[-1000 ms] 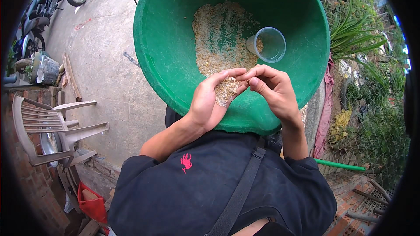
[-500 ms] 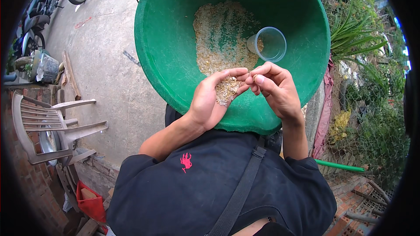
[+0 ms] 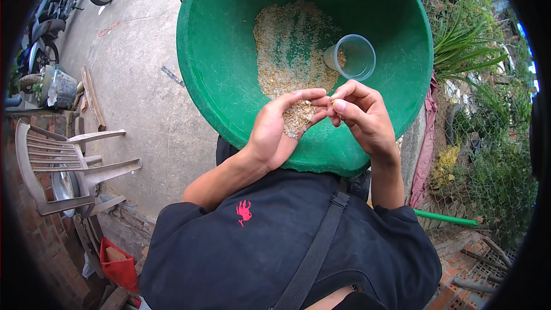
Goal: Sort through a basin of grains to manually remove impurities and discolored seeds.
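Observation:
My left hand (image 3: 270, 132) is cupped palm up over the near part of a large green tub (image 3: 229, 89). In its palm rests a handful of grain (image 3: 297, 118), a mix of tan husked seeds and pale bits. Just to the right, my right hand (image 3: 364, 116) pinches what looks like a single small yellowish grain between thumb and forefinger, near the left fingertips. A loose layer of more grain (image 3: 287, 51) covers the tub's bottom beyond my hands. On its side at that layer's right edge lies a see-through plastic cup (image 3: 359, 60), with some grain inside.
Left of the tub stretches a concrete floor (image 3: 138, 92), with a tipped plastic chair (image 3: 63, 158) and a red bag (image 3: 119, 267). Motorbikes (image 3: 51, 23) stand at the far left. A wire fence (image 3: 476, 183) with plants and a green pole (image 3: 445, 217) are on the right.
The right fingertips have shifted very slightly, rolling the pinch closer together. The left hand, its grain, the tub and the cup stay in place.

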Motion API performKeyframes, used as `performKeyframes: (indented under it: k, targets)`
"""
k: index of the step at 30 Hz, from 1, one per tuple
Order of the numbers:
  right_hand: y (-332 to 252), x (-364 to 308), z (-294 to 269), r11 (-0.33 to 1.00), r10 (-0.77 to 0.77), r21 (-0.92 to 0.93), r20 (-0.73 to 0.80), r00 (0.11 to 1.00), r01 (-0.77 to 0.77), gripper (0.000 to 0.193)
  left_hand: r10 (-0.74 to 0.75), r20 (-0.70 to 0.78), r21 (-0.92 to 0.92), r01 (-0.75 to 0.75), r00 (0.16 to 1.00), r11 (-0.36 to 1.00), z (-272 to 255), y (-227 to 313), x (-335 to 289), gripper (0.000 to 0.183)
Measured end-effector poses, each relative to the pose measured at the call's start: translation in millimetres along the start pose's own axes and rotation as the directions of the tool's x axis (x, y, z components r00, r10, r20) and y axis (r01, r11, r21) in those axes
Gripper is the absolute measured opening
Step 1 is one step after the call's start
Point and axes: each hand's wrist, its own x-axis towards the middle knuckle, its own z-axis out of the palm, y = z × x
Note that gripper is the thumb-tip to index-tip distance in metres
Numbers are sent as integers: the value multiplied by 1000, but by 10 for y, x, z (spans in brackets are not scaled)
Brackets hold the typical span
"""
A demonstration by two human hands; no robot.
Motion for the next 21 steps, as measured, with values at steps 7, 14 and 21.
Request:
performKeyframes:
  k: [7,14,21]
  targets:
    - [-288,92,-214,836,-312,-522,-198,929,169,13,-6,-41,-38,4,999,999,124,93,-64,43]
    - [-318,294,-641,476,-633,-876,-283,721,74,18,16,-9,11,-16,1000,1000,93,83,-62,43]
    - [-269,286,-686,456,-563,-889,-319,762,-35,15,17,-30,1,-17,999,1000,84,66,-51,43]
